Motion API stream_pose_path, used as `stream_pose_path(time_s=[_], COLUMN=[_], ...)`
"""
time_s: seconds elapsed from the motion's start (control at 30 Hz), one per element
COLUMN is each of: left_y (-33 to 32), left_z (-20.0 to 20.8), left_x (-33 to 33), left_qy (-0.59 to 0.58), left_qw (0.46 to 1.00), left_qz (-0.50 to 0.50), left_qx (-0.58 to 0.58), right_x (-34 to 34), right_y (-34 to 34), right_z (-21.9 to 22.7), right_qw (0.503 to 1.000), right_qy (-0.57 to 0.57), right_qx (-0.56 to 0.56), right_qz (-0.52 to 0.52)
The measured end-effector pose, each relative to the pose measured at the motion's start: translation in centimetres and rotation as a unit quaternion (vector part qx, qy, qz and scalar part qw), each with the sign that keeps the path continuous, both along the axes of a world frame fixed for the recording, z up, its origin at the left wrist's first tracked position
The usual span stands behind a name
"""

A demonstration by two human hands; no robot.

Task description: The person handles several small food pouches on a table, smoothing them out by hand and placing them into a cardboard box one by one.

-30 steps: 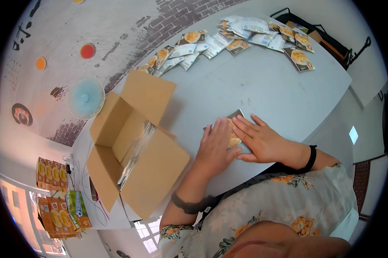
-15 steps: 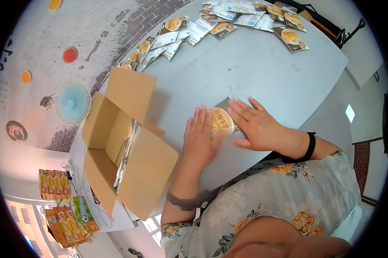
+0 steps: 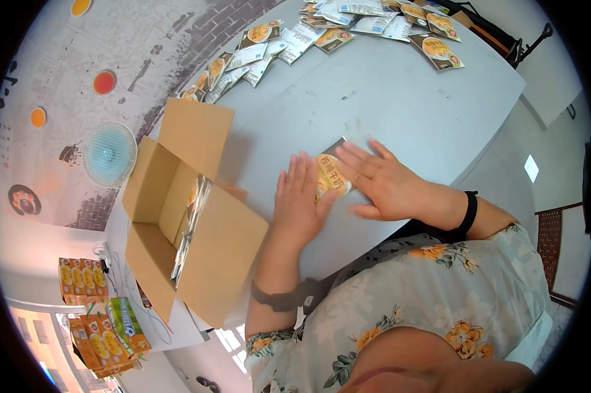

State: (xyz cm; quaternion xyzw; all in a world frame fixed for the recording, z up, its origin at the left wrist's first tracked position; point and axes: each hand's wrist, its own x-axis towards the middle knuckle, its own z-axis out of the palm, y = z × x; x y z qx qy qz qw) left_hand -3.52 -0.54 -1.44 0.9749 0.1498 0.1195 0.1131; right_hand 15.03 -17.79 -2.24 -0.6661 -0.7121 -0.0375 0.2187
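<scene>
A brown-and-yellow sachet (image 3: 331,175) was laid flat on the table (image 3: 400,98), flanked by the left hand (image 3: 300,204) and partly covered by the right hand (image 3: 384,187), both flattened, fingers extended. Packed sachets (image 3: 194,219) were already held in the cardboard carton (image 3: 222,252); a scattered pile (image 3: 299,43) was left outside.

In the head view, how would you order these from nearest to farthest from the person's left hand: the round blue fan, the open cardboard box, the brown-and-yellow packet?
From the left hand:
1. Brown-and-yellow packet: just to its right, between both hands.
2. Open cardboard box: to its left.
3. Round blue fan: farther left, past the box.
</scene>
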Motion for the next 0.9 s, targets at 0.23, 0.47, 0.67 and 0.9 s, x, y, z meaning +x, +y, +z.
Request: stream_pose_path(time_s=[0.23, 0.47, 0.67, 0.9], left_y=[-0.1, -0.4, -4.5, -8.0], left_z=[-0.6, -0.6, 1.9, 1.0], left_x=[-0.7, -0.5, -3.1, -6.6], left_qy=[0.002, 0.025, 0.058, 0.058], left_qw=[1.0, 0.999, 0.993, 0.997], left_qz=[0.007, 0.036, 0.015, 0.034], left_qx=[0.008, 0.025, 0.102, 0.039], right_x=[0.0, -0.2, -1.6, -2.7], right_y=[0.0, 0.1, -2.2, -4.9], right_z=[0.0, 0.0, -0.4, -0.8], right_qw=[0.997, 0.997, 0.999, 0.999], right_qy=[-0.018, -0.032, -0.045, -0.041], right_qx=[-0.037, -0.032, 0.003, 0.033], right_qz=[0.067, 0.059, 0.0, -0.008])
